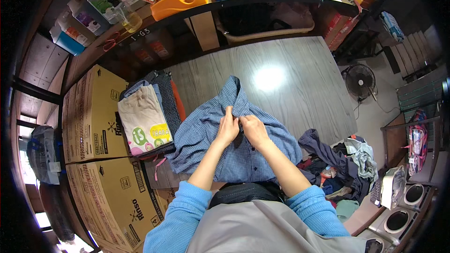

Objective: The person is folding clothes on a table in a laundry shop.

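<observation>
A blue checked button-up shirt (197,137) lies spread on a grey wood-grain table (299,63), its collar pointing to the far side. My left hand (228,126) grips the front edge of the shirt just below the collar. Close beside it, my right hand (253,129) pinches the opposite front edge near the top of the opening. The fingertips of both hands almost meet, and any button between them is hidden. Lower down the front, dark buttons show.
A stack of folded clothes (144,116) sits at the table's left, beside large cardboard boxes (95,119). A heap of loose clothes (341,172) lies at the right. Beyond the far edge, a shelf holds plastic jugs (102,1) and an orange tape dispenser (181,5). A black fan (360,82) stands right.
</observation>
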The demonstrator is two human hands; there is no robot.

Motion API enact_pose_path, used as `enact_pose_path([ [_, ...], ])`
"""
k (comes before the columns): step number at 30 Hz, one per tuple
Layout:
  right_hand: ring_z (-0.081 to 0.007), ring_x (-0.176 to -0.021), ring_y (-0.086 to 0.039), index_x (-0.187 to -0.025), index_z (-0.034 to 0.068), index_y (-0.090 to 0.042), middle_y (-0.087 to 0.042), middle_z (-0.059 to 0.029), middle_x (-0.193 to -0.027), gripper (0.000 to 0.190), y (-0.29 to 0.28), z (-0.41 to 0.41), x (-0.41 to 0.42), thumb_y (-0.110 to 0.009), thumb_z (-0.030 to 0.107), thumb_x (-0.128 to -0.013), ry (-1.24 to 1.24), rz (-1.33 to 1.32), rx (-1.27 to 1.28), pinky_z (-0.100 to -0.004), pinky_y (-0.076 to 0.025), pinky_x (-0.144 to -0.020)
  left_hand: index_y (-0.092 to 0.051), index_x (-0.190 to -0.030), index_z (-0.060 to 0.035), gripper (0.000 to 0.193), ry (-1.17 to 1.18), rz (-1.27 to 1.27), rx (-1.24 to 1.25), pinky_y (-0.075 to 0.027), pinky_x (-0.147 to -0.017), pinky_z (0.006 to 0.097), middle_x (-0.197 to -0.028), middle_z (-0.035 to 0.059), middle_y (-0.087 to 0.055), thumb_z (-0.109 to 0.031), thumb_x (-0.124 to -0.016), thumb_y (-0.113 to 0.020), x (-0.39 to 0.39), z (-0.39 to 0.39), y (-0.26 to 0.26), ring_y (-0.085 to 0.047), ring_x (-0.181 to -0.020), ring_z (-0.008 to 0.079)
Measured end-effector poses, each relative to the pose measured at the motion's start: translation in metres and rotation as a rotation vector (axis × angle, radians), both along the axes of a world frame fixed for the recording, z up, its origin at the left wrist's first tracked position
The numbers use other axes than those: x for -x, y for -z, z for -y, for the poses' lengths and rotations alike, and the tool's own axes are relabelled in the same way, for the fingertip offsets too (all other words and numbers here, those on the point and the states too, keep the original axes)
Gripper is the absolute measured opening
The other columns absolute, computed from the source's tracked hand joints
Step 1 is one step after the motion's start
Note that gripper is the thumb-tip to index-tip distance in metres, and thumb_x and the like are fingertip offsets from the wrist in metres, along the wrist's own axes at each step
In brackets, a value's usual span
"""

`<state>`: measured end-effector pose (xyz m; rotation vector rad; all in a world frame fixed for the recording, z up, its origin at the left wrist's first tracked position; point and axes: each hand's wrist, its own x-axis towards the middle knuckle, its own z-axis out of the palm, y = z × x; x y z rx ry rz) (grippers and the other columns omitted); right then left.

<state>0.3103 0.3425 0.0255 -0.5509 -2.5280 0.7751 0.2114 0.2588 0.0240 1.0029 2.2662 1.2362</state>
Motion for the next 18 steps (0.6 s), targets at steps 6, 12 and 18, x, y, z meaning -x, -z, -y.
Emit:
enact_pose_path([
  [6, -0.0360, -0.072, -0.062, -0.086, -0.003, -0.064, -0.062, -0.0205, -0.073, 0.015, 0.001, -0.004, 0.000, -0.053, 0.004, -0.079, 0.036, 0.069, 0.175, -0.0434, -0.049, -0.069, -0.037, -0.119, 0.0001, 0.039, -0.011, 0.139, -0.129, -0.048, -0.063, 0.0387, -0.080, 0.0192, -0.060, 0.000, -0.083, -0.054, -0.008, 0.002, 0.000, -0.062, -0.072, 0.0319],
  [12, -0.0310, -0.074, -0.067, -0.084, -0.004, -0.068, -0.065, -0.0246, -0.076, 0.032, -0.011, -0.031, 0.001, -0.059, 0.024, -0.072, 0.406, 0.246, 0.577, -0.0391, -0.050, -0.068, -0.046, -0.110, 0.0004, 0.027, 0.109, -0.193, -0.086, -0.047, -0.072, 0.0442, -0.087, 0.0211, -0.060, -0.001, -0.084, -0.052, -0.030, 0.009, 0.010, -0.059, -0.082, 0.0374],
  [18, -0.0415, -0.080, -0.064, -0.085, -0.003, -0.063, -0.063, -0.0269, -0.081, 0.030, -0.045, -0.051, 0.036, -0.063, 0.025, -0.075, 0.378, 0.396, 0.189, -0.0480, -0.050, -0.073, -0.056, -0.099, -0.0023, 0.021, 0.338, -0.423, -0.061, -0.047, -0.073, 0.0415, -0.088, 0.0158, -0.061, -0.003, -0.078, -0.052, -0.057, 0.012, 0.003, -0.059, -0.083, 0.0334],
])
